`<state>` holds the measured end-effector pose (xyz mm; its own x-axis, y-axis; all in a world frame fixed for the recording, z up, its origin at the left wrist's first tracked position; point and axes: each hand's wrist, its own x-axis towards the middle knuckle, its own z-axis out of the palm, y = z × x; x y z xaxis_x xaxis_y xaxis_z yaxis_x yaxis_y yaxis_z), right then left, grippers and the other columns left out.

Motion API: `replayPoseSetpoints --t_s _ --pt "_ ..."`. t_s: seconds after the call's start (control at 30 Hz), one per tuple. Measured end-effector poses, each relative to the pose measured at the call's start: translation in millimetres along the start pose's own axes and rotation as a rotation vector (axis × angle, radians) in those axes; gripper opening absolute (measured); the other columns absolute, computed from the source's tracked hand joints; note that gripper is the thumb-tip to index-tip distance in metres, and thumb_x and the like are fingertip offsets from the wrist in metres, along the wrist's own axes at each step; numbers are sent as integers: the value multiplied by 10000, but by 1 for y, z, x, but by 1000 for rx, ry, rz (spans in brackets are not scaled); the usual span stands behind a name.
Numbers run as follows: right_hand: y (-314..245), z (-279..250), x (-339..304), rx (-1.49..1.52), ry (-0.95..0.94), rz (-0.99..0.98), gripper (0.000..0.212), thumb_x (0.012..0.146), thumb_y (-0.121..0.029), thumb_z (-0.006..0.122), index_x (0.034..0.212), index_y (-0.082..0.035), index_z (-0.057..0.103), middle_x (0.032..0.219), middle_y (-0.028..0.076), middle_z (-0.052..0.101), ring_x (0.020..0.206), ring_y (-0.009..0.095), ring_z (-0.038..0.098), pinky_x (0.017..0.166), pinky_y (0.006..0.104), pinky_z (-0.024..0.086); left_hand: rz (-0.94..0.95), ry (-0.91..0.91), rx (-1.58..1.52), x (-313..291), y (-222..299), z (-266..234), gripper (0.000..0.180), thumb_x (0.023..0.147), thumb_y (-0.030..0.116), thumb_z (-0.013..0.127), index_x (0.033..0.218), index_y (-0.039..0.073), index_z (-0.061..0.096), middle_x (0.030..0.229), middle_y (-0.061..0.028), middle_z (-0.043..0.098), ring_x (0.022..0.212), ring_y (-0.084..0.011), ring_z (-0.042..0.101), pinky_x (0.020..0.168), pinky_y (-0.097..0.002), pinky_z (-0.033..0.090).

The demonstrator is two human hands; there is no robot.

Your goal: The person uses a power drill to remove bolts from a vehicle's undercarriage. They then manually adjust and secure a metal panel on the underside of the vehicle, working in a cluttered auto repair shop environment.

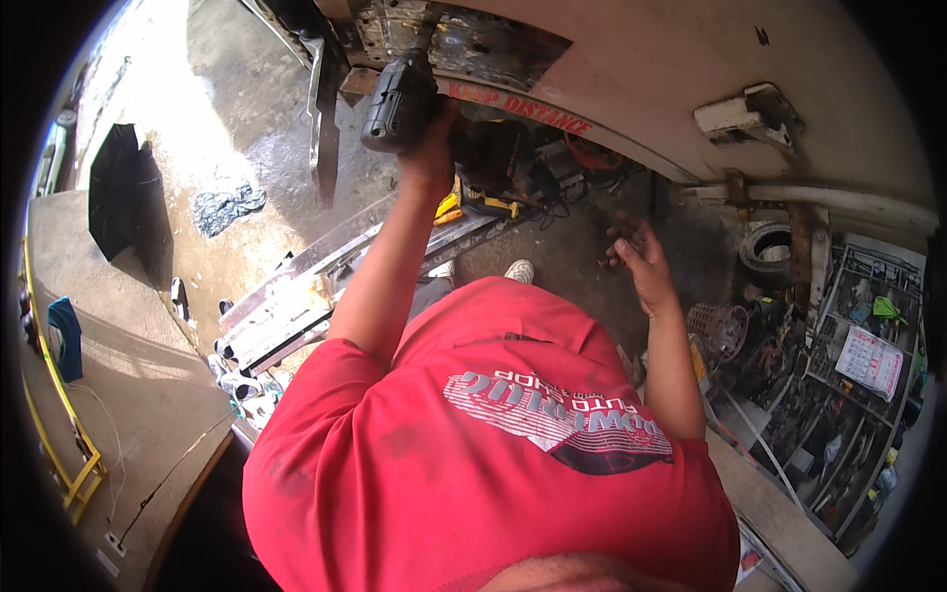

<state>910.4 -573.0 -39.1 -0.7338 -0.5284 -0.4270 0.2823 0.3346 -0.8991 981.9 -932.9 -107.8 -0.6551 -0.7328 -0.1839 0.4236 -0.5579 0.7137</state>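
Up at the top, my left hand [431, 158] is wrapped round the grip of a black cordless drill [400, 104]. Its nose points up at a dark, scuffed metal panel [498, 49] on a pale vehicle body; whether the tip touches the panel is hard to make out. My right hand [643, 261] hangs in the air to the right, away from the drill. Its fingers are loosely bent and apart, partly in shadow, and I see nothing clearly held in them.
Below the drill lie yellow-and-black power tools [478, 205] beside a long metal rail. A tire [767, 249], a pink basket [718, 331] and a wire rack [868, 345] full of tools stand right. At left are a crumpled plastic sheet [229, 207] and a dark panel [123, 192].
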Motion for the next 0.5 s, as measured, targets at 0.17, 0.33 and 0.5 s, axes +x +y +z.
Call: replayPoseSetpoints --t_s 0.17,0.33,0.5 --pt "1 0 -2 -2 2 3 513 993 -163 674 1455 -37 489 1204 69 615 941 122 603 813 270 504 96 -5 180 3 -2 -8 334 899 76 769 1200 89 625 1001 -30 661 859 -167 638 777 -343 548" --pt "5 -3 0 0 -1 14 526 997 -180 675 1473 -58 486 1225 76 624 953 129 612 816 277 514 276 5 525 8 3 -21 335 881 67 783 1182 86 638 982 -18 657 826 -138 630 750 -317 534" --pt "3 1 4 8 -22 13 531 995 -182 679 1474 -58 484 1231 78 627 955 131 613 814 277 514 178 -22 439 8 5 -24 391 901 110 770 1262 63 626 1114 -41 672 963 -152 627 831 -359 540"
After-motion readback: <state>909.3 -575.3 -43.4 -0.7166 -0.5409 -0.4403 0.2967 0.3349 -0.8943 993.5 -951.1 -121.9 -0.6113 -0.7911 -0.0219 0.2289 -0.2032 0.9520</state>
